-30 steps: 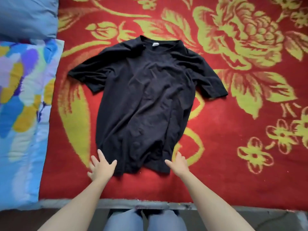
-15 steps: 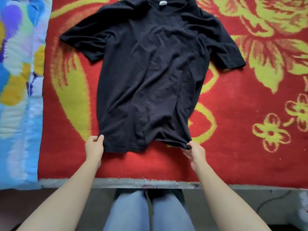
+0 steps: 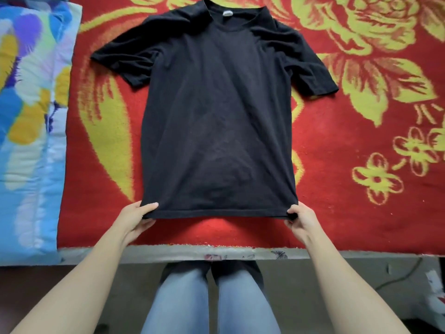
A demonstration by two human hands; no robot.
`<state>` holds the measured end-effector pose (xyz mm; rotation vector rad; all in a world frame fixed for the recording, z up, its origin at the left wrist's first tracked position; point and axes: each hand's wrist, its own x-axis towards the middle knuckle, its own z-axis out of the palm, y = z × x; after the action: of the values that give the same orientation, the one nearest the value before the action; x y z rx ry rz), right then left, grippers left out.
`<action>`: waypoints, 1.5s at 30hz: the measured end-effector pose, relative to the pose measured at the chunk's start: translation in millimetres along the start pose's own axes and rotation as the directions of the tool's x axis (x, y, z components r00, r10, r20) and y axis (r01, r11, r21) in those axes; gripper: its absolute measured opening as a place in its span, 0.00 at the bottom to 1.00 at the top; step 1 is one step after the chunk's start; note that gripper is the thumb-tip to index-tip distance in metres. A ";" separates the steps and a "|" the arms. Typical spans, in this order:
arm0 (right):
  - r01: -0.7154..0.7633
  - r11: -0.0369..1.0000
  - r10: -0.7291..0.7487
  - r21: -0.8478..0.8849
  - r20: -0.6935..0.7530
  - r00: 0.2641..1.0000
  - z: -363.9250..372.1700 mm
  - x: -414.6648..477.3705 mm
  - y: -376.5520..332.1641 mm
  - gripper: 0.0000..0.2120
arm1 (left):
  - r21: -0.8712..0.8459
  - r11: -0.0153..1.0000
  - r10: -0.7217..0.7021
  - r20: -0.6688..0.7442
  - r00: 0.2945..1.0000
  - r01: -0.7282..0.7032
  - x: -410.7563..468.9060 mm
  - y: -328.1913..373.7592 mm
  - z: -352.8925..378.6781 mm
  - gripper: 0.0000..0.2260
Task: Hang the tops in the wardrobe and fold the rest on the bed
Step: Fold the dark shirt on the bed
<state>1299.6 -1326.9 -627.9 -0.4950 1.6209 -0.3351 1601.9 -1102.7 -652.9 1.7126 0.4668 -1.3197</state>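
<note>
Head view looks down on a black short-sleeved cotton T-shirt (image 3: 218, 121) spread flat, neck away from the person, on a red woven blanket with large yellow flowers (image 3: 361, 145) that covers the bed. The left hand (image 3: 136, 219) pinches the shirt's bottom left corner, thumb on top of the hem and fingers curled beneath it; the right hand (image 3: 299, 219) grips the bottom right corner the same way, a small bunch of cloth between thumb and fingers. The hem runs straight and taut between the two hands. A blue quilt with yellow, purple and white patches (image 3: 31, 121) lies along the blanket's left edge. Below the bed's edge, knees in light blue jeans (image 3: 212, 300) show.
</note>
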 end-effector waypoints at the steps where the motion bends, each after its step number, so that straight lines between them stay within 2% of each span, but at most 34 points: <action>1: 0.004 0.998 -0.004 -0.055 -0.007 1.000 -0.6 0.3 0.5 0.16 | 0.061 0.998 -0.031 0.017 0.999 0.030 -0.7 2.7 1.6 0.06; 3: -0.011 0.995 0.011 -0.103 -0.003 1.000 -3.4 0.0 -1.6 0.10 | 0.165 0.986 -0.018 0.000 1.000 0.018 -0.5 8.4 4.6 0.10; 5: -0.049 0.997 0.048 -0.058 -0.019 0.999 -8.9 0.4 -4.2 0.04 | 0.139 0.989 0.045 -0.001 0.999 -0.045 -1.0 12.7 7.9 0.14; 7: -0.066 0.998 0.065 -0.002 -0.074 0.995 -14.0 2.3 -7.2 0.07 | -0.122 0.991 0.068 0.039 0.997 -0.063 -4.4 17.2 9.8 0.13; 9: -0.035 0.998 0.042 0.050 -0.144 0.989 -17.9 5.4 -8.0 0.06 | -0.464 0.886 0.053 0.112 0.992 0.005 -9.0 23.1 13.6 0.08; 10: -0.011 0.997 0.023 0.077 -0.165 0.986 -19.7 5.9 -7.1 0.05 | -0.562 0.827 0.058 0.108 0.992 0.013 -9.6 23.6 16.1 0.10; 11: 0.012 0.995 0.006 0.102 -0.177 0.984 -20.2 5.9 -6.6 0.04 | -0.616 0.788 0.049 0.070 0.996 0.004 -10.6 24.3 19.3 0.10; 13: 0.055 0.989 -0.028 0.137 -0.190 0.981 -23.1 5.6 -4.7 0.05 | -0.666 0.746 -0.030 -0.045 0.999 -0.007 -10.1 21.9 24.3 0.02; 14: 0.070 0.988 -0.043 0.135 -0.191 0.981 -26.2 5.2 -3.4 0.06 | -0.665 0.747 -0.062 -0.077 0.995 -0.005 -9.6 17.5 25.7 0.03; 17: 0.093 0.993 -0.075 0.080 -0.200 0.977 -40.6 1.8 1.1 0.09 | -0.549 0.836 -0.067 -0.139 0.988 -0.020 -10.7 2.7 21.3 0.09; 20: 0.071 0.997 -0.065 0.028 -0.187 0.980 -65.7 -1.6 11.3 0.08 | -0.332 0.937 0.074 -0.108 0.991 -0.106 -17.1 -19.7 9.2 0.16; 22: 0.045 0.999 -0.043 0.006 -0.165 0.985 -80.7 -2.4 18.3 0.08 | -0.256 0.961 0.084 -0.088 0.993 -0.104 -23.6 -31.8 1.7 0.14; 25: 0.027 0.996 -0.041 -0.080 -0.174 0.984 -101.7 -2.1 26.8 0.08 | -0.248 0.969 -0.028 -0.124 0.992 -0.003 -35.4 -48.1 -6.2 0.06; 27: 0.023 0.990 -0.050 -0.137 -0.196 0.979 -116.7 -2.4 32.5 0.10 | -0.248 0.968 -0.067 -0.163 0.984 0.025 -39.9 -63.4 -12.6 0.04; 30: 0.019 0.982 -0.057 -0.189 -0.198 0.978 -135.2 0.4 42.9 0.10 | -0.222 0.975 -0.026 -0.183 0.983 -0.015 -46.8 -88.7 -18.1 0.03; 34: -0.008 0.985 -0.030 -0.173 -0.215 0.976 -148.4 2.2 60.6 0.07 | -0.294 0.949 0.042 -0.239 0.970 -0.114 -59.3 -115.1 -14.4 0.10; 36: -0.027 0.982 -0.013 -0.185 -0.211 0.977 -154.8 1.4 68.9 0.08 | -0.259 0.958 0.033 -0.316 0.948 -0.120 -64.8 -126.7 -10.3 0.08; 38: -0.068 0.956 0.001 -0.286 -0.227 0.974 -161.8 1.9 78.1 0.04 | -0.141 0.983 0.052 -0.413 0.909 -0.121 -69.6 -138.3 -8.0 0.03; 42: -0.194 0.882 0.052 -0.430 -0.322 0.945 -173.2 7.4 100.8 0.02 | 0.047 0.997 0.082 -0.571 0.817 -0.067 -66.4 -163.0 -16.1 0.11; 45: -0.271 0.803 0.032 -0.531 -0.416 0.909 -173.9 10.1 113.7 0.14 | 0.162 0.986 0.073 -0.640 0.765 0.041 -63.1 -179.9 -18.8 0.11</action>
<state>1113.0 -1246.7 -673.1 -0.7857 2.1502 0.2249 1456.9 -978.8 -670.6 2.3058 0.7427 -0.7255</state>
